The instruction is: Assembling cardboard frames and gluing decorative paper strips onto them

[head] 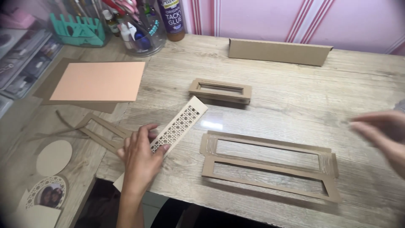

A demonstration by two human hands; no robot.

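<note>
Left of the flat cardboard frame (270, 165) on the table (295, 105), a cream lattice strip (179, 125) is pinched in the closed left hand (141, 158); it is best kept flat. The blurred right hand (382, 135) is held open, empty.

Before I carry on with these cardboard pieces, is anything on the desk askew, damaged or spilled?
Nothing spilled or torn. The lattice strip under the left hand lies slanted, its near end past the desk edge. The large window frame lies flat but skewed. The right hand is blurred.
</note>
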